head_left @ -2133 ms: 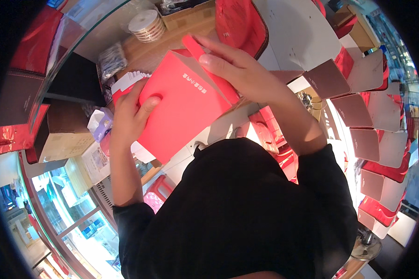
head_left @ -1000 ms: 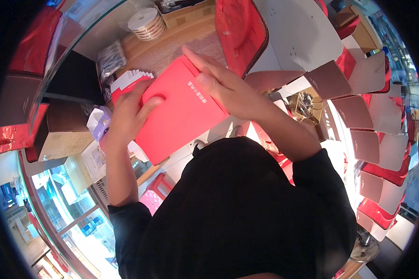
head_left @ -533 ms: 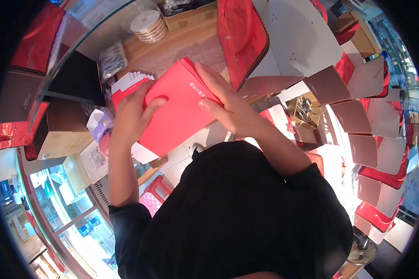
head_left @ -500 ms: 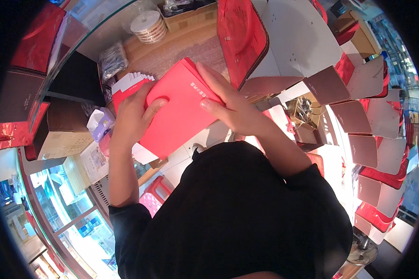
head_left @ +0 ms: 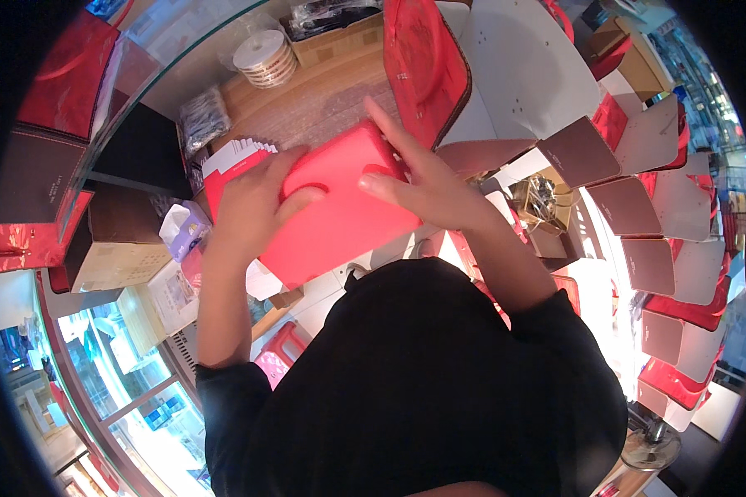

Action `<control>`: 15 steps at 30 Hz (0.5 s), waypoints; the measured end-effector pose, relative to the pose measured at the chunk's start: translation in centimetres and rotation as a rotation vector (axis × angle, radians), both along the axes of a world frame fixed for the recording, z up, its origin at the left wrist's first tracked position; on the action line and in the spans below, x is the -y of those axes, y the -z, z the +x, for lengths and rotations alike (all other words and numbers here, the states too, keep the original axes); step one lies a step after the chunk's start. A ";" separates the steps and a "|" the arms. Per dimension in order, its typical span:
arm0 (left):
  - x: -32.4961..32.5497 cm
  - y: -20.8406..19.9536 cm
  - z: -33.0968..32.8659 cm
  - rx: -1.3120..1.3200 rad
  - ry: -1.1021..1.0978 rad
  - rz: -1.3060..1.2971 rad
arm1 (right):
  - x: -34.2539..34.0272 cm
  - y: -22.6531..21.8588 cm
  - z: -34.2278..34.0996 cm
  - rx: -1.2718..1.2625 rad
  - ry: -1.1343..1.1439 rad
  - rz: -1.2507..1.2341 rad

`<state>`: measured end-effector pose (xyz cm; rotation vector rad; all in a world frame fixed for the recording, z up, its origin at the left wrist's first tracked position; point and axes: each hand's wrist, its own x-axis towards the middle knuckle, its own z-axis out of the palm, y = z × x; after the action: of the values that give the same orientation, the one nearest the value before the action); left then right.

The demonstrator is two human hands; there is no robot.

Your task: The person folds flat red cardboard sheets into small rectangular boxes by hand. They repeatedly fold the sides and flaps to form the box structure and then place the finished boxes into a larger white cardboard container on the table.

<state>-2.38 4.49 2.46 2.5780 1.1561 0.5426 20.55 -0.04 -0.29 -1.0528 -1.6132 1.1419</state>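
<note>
Wooden counter (head_left: pixel 327 87) is topped by a spool stack (head_left: pixel 264 60). Nearer than and right of that stack, a red carton (head_left: pixel 348 224) is held: left side clasped by the left hand (head_left: pixel 259 199), right side by the right hand (head_left: pixel 427 192), each grip closed on it.

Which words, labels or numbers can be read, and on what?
None clearly.
Red box: none legible.
Brown panel, far left: pale print, too blurred.
Brown flaps, right: pale print, too small.
Red cards beside left hand: pale print, too small.
White spools: rim marks, too blurred.
</note>
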 end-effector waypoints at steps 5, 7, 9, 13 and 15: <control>-0.9 -1.3 0.6 -0.026 -0.001 0.203 | -1.8 0.8 -0.2 -0.112 0.175 0.059; -0.8 -1.6 0.3 0.153 -0.163 0.494 | -2.0 1.5 -0.4 -0.384 0.300 -0.005; -0.1 -0.9 -0.2 0.479 -0.300 0.554 | -2.3 2.6 -0.5 -0.698 0.479 -0.029; 2.4 5.6 -0.5 1.037 -0.456 0.437 | -1.4 3.7 -2.2 -0.847 0.557 -0.044; 2.6 9.3 -1.0 1.322 -0.411 0.005 | -0.1 5.3 -3.1 -0.712 0.455 -0.047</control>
<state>-3.35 1.89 -6.83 1.3088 1.0428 1.8815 17.41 0.09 -5.62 -0.8428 -0.7457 1.0703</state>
